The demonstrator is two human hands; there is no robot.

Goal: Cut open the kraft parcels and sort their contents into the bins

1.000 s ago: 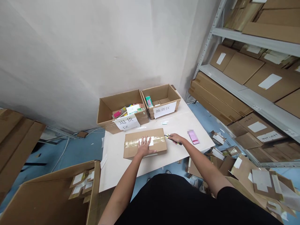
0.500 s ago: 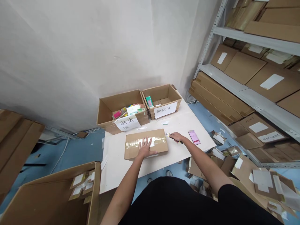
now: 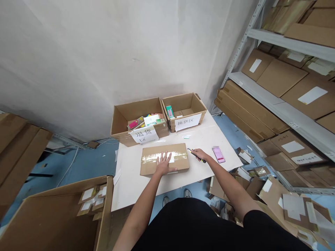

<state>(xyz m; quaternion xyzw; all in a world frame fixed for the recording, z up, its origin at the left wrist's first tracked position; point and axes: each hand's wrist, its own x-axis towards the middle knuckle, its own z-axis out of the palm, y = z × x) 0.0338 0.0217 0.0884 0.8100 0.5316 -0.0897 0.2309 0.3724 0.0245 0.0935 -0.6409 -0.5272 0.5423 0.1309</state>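
A taped cardboard box (image 3: pixel 180 153) lies on the white table (image 3: pixel 125 195), closed, with clear tape along its top and a white label. My left hand (image 3: pixel 163 164) rests on the box with fingers spread, partly covering the label. In my right hand (image 3: pixel 201 154) is a box cutter (image 3: pixel 196 156) with a black and yellow handle. Its tip points at the box's right end, a small gap apart from it. Right of that hand lies a phone (image 3: pixel 218 154) with a pink screen.
Behind the box stand two open cartons with handwritten signs, the left carton (image 3: pixel 113 129) and right carton (image 3: pixel 202 118), holding small packages. A large open carton (image 3: pixel 108 202) is at front left. Flattened cardboard (image 3: pixel 274 202) litters the floor right, beside shelving (image 3: pixel 261 90) with boxes.
The whole view has shifted slightly. My right hand and the box cutter have turned a little, so more of the handle shows. My left hand stays on the box.
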